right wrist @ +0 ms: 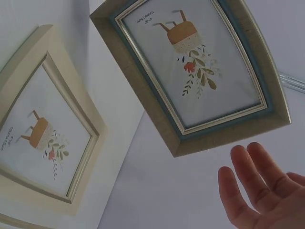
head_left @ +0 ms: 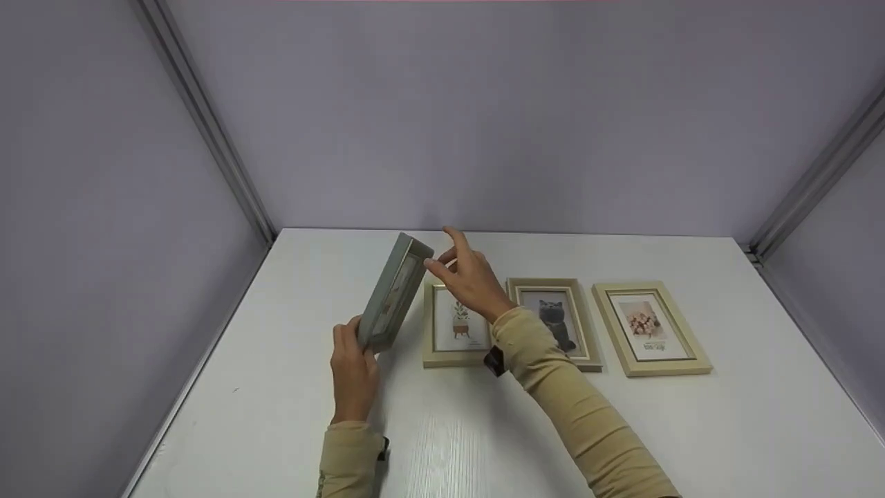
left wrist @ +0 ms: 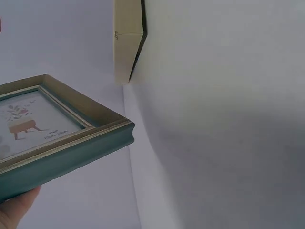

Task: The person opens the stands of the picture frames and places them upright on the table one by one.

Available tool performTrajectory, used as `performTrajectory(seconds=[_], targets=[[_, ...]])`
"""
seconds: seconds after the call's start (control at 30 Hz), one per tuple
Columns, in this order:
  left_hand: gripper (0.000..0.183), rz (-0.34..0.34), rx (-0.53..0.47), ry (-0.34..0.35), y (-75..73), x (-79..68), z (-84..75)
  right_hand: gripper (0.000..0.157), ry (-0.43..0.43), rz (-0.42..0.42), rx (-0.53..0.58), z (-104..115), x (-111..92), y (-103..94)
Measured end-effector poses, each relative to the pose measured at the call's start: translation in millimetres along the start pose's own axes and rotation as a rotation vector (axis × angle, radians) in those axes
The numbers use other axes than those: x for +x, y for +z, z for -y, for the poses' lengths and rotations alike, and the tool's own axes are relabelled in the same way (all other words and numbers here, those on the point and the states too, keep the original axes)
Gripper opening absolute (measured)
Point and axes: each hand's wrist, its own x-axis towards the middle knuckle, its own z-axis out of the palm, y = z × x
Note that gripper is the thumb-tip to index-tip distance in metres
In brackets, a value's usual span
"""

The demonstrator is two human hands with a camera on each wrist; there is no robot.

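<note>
A green-sided picture frame (head_left: 382, 294) is held up at a tilt above the white table. My left hand (head_left: 354, 377) grips its lower end, and a bit of that hand shows under the frame in the left wrist view. Inside the frame is a print of a potted plant on legs, plain in the right wrist view. My right hand (head_left: 476, 282) is raised at the frame's upper end, thumb and fingers spread. In the right wrist view its fingers (right wrist: 255, 183) appear just beyond the frame's edge, loosely extended.
A cream picture frame (head_left: 456, 360) with a similar plant print lies partly behind my right hand. To its right lie a cat picture frame (head_left: 553, 332), partly covered by my right sleeve, and a flower picture frame (head_left: 646, 328). Grey walls (head_left: 442, 117) enclose the table.
</note>
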Motion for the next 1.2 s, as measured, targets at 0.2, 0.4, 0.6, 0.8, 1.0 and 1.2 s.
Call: performTrajectory(seconds=[0.2,0.4,0.6,0.8,1.0,1.2], targets=[[0.044,-0.019,0.060,0.141,3.3,-3.0,0.3,0.061,-0.013,0.006,0.023,-1,-2,-2.8],[0.051,-0.054,0.093,0.274,6.5,-3.7,1.0,0.047,-0.029,0.040,0.028,-1,-2,-5.3],[0.055,-0.048,0.103,0.325,9.8,-4.5,2.4,0.040,0.005,0.046,0.118,-1,-3,-8.0],[0.049,-0.018,0.124,0.346,5.1,-6.0,4.1,0.035,0.093,0.069,0.219,0,-3,-2.5],[0.051,0.021,0.133,0.372,3.1,-5.3,3.7,0.023,0.162,0.002,0.313,1,-3,2.8],[0.056,0.066,0.120,0.364,2.4,-5.6,0.6,0.020,0.199,-0.081,0.402,1,-4,2.6]])
